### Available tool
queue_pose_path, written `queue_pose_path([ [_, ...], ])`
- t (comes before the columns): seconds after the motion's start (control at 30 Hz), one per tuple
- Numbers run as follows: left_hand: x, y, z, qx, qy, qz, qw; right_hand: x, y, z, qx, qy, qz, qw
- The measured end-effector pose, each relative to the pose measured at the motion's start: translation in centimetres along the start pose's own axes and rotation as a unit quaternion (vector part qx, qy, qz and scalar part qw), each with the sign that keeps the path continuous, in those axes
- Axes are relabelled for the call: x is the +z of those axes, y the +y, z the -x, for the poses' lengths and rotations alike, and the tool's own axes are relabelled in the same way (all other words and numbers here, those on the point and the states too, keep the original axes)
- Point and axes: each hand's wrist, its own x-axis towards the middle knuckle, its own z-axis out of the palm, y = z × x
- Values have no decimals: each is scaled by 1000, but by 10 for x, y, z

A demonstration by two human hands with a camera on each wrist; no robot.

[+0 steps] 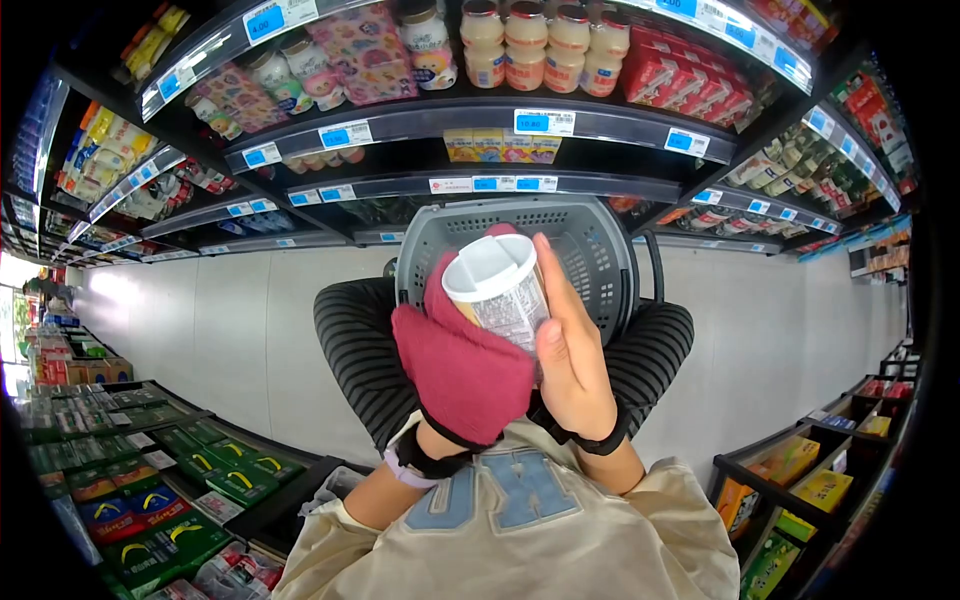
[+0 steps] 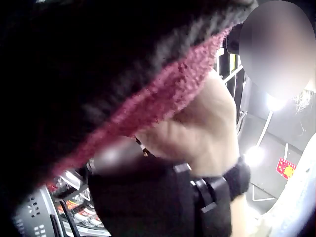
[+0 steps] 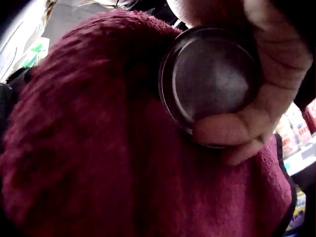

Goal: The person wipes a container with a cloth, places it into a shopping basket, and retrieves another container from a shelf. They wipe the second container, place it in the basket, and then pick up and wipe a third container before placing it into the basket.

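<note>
A round container (image 1: 508, 300) with a white lid and a printed side is held between both hands above the basket. My left hand (image 1: 465, 370) wears a maroon fuzzy mitt, which wraps round the container's left side, its tip showing behind the lid; the mitt hides the fingers. Bare, my right hand (image 1: 578, 370) grips the other side, one finger straight up along it. In the right wrist view the right fingers (image 3: 222, 129) curl under the container's round base (image 3: 210, 81), beside the mitt (image 3: 113, 143). The left wrist view shows mainly the mitt's cuff (image 2: 163, 94).
A grey basket (image 1: 600, 275) stands on the floor (image 1: 300, 300) between the striped knees. Ahead, shelves (image 1: 390, 135) hold bottles (image 1: 525, 50) and red cartons (image 1: 680, 75). Boxed goods (image 1: 150, 530) lie at the lower left, and another rack (image 1: 780, 470) stands at the right.
</note>
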Motion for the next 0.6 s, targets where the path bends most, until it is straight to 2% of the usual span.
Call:
queue_pose_path([
  [0.13,3,5,4,-2,12,3,1000,7,-3,-1,-8,20,7,1000],
  [0.23,1,6,4,-2,13,9,1000,8,-1,-1,-51,-4,5,999],
  [0.5,-12,6,7,-16,27,36,999,12,4,14,-98,-36,-1,995],
  [0.53,-12,5,8,-18,31,39,999,14,7,17,-97,-36,-2,995],
  [0.6,-13,3,10,-25,40,45,998,19,11,25,-16,7,-94,995],
])
